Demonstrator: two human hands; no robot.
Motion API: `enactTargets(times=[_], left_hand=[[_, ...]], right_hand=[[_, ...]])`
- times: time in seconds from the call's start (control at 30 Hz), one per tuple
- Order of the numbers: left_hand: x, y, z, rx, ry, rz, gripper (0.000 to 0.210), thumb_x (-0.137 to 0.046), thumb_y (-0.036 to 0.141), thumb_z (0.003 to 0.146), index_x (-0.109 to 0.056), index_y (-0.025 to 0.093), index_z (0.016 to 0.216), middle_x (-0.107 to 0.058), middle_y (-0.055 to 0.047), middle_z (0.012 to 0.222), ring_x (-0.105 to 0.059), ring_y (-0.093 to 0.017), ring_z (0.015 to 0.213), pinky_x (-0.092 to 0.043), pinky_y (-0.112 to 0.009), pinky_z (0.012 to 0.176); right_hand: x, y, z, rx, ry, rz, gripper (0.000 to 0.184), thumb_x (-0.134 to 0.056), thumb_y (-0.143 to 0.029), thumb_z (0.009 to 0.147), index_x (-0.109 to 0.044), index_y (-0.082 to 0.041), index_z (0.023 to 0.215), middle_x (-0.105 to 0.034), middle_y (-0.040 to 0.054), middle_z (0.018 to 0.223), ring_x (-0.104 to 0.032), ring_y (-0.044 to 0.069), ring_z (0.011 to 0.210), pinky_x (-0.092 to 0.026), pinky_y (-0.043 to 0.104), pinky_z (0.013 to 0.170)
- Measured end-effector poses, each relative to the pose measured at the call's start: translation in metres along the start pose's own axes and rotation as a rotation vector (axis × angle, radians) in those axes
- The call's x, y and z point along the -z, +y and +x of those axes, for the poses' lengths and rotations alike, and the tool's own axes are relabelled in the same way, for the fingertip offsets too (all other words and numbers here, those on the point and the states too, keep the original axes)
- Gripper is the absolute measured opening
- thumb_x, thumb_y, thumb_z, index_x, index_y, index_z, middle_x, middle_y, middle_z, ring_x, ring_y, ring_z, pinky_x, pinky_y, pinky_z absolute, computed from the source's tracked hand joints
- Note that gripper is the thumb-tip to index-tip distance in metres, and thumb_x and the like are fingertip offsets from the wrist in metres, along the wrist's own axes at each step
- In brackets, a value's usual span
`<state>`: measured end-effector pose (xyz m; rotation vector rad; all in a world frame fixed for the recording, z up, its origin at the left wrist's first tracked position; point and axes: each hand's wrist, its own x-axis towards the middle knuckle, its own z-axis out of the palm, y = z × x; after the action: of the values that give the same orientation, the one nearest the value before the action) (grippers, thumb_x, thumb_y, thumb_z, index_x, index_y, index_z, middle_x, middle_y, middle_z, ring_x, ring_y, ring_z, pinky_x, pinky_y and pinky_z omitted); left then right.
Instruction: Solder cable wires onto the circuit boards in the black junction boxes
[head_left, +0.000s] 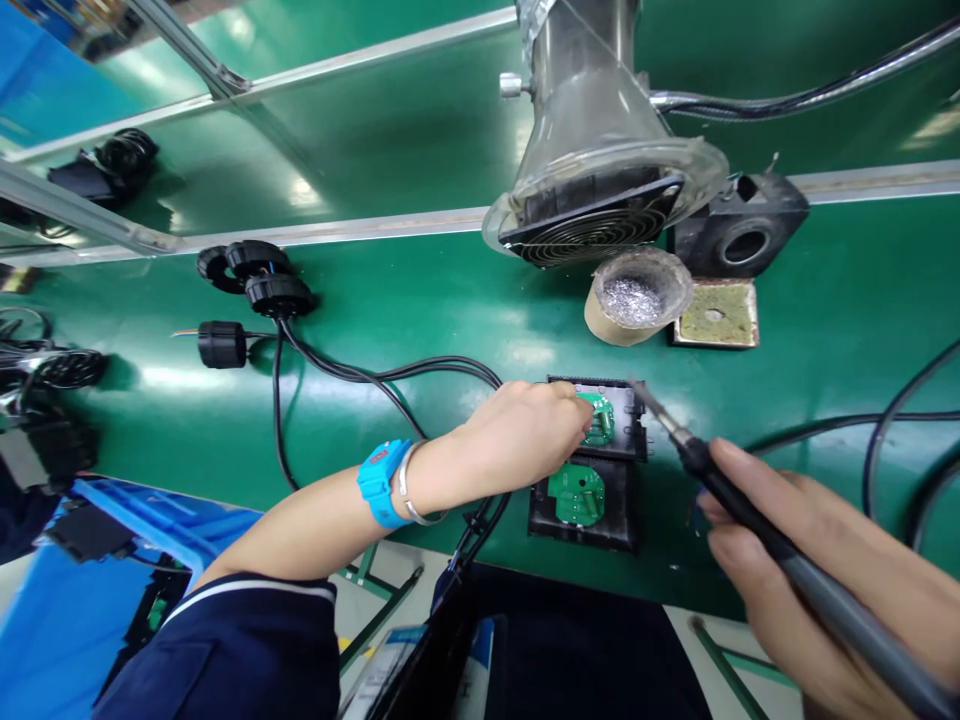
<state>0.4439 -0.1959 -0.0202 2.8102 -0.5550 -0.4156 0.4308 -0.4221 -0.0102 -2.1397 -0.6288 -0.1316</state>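
Note:
My left hand (525, 430) is closed, with its curled fingers over the left side of a green circuit board (600, 420) in a black plastic tray (636, 432). Its fingertips are hidden, so what they pinch cannot be made out. A second green circuit board (579, 497) lies in another black tray (622, 535) just nearer to me. To the right, my right hand (810, 560) grips a soldering iron (757, 530) like a pen. The iron's tip points up and left, near the right edge of the farther tray in the picture.
Behind the trays stand a tub of solder scraps (634, 300), a yellowish sponge (716, 312), a black iron stand (746, 235) and a fume extractor hood (600, 190). Black cables (360, 375) with round connectors (274, 285) lie left. A blue bin (187, 525) is lower left.

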Motion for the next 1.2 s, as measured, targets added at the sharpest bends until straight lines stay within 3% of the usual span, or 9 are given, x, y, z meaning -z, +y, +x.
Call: enactTargets(times=[0.07,0.17,0.23,0.4,1.2], left_hand=[[0.001,0.0,0.0,-0.013,-0.016,0.025,0.015,-0.049,0.019,0.091,-0.064,0.018,0.089,-0.066,-0.001,0.088,-0.065,-0.017,0.075,-0.037,-0.028,0.052],[0.003,0.002,0.001,-0.029,-0.037,0.072,0.015,-0.048,0.018,0.091,-0.063,0.016,0.088,-0.066,-0.003,0.087,-0.065,-0.018,0.074,-0.036,-0.029,0.051],[0.004,0.002,0.001,-0.038,-0.03,0.091,0.015,-0.048,0.017,0.091,-0.063,0.016,0.088,-0.066,-0.004,0.087,-0.065,-0.018,0.073,-0.035,-0.029,0.05],[0.003,0.002,0.0,-0.052,0.008,0.091,0.014,-0.049,0.016,0.09,-0.062,0.016,0.086,-0.066,-0.003,0.087,-0.064,-0.017,0.071,-0.032,-0.029,0.048],[-0.001,-0.001,0.0,-0.066,0.048,0.072,0.012,-0.05,0.014,0.087,-0.062,0.017,0.084,-0.065,-0.002,0.085,-0.064,-0.018,0.07,-0.031,-0.03,0.049]], right_hand=[[0.005,-0.001,0.003,-0.052,-0.041,0.062,0.027,-0.058,-0.021,0.088,-0.066,-0.026,0.113,-0.062,0.0004,0.08,-0.057,0.01,0.061,-0.047,0.025,0.056],[0.004,0.01,0.01,0.066,-0.142,0.072,0.018,-0.058,-0.019,0.086,-0.066,-0.022,0.102,-0.062,0.0013,0.082,-0.059,0.011,0.066,-0.045,0.024,0.054],[0.001,0.019,0.014,0.15,-0.188,0.064,0.017,-0.059,-0.018,0.085,-0.065,-0.021,0.1,-0.063,0.0022,0.086,-0.062,0.012,0.071,-0.046,0.023,0.055],[-0.002,0.027,0.018,0.159,-0.242,0.165,0.022,-0.057,-0.013,0.083,-0.066,-0.02,0.102,-0.061,0.0014,0.078,-0.057,0.009,0.062,-0.044,0.023,0.051],[0.0,0.024,0.027,0.191,-0.291,0.26,0.025,-0.056,-0.006,0.079,-0.069,-0.016,0.099,-0.06,0.0029,0.076,-0.058,0.011,0.065,-0.048,0.026,0.055]])
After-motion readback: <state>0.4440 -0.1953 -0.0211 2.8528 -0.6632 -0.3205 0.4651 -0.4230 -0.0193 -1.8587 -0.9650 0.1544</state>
